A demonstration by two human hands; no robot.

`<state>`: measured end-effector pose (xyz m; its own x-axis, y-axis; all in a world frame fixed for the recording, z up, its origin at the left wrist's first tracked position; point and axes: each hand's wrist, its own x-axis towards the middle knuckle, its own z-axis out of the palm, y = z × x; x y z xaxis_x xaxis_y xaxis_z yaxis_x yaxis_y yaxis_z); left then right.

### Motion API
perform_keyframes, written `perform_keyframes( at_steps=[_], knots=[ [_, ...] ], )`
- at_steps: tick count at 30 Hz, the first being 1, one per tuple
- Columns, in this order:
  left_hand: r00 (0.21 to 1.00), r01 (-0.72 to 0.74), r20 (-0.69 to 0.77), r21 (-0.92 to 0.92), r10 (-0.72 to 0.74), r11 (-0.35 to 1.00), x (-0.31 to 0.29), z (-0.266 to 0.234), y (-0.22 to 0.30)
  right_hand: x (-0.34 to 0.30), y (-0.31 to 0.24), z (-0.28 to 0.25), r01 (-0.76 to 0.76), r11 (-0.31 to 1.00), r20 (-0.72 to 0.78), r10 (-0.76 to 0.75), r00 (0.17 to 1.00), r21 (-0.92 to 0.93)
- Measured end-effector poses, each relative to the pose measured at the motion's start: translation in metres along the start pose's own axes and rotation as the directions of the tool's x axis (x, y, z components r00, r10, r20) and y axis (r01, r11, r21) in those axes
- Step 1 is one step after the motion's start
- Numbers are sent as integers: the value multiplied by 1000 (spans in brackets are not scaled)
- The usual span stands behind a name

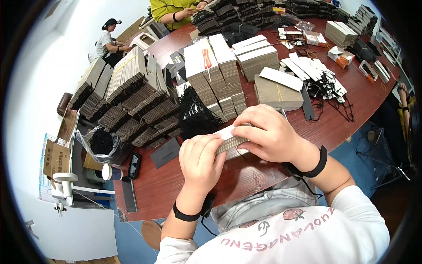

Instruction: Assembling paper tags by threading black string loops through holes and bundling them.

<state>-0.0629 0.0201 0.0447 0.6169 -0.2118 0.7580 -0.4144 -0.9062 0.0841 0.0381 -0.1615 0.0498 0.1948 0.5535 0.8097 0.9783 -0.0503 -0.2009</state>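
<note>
Left-hand grip (200, 165) and right-hand grip (266, 134) clasped a card stack (228, 143) near the desk's front edge (255, 176); corded cards (314, 75) lay unstacked.

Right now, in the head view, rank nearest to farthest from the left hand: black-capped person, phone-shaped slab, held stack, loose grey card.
From the left hand:
1. Held stack: in its grip.
2. Loose grey card: flat on the table, just left.
3. Phone-shaped slab: table's left edge.
4. Black-capped person: far back, left.
</note>
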Motion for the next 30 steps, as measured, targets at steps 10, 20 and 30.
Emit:
perform_keyframes(
  at_steps=[10,20,30],
  knots=[
    [932,352,103,-35,-347,935,-16,-2,-1,-45,56,-54,-397,864,-44,404,914,-309],
    [737,581,288,193,-611,791,-62,-42,-91,-51,98,-56,-684,563,-75,745,663,-465],
    [531,595,472,384,-704,706,-93,-41,-128,-46,110,-44,-578,641,144,723,675,-506]
  ],
)
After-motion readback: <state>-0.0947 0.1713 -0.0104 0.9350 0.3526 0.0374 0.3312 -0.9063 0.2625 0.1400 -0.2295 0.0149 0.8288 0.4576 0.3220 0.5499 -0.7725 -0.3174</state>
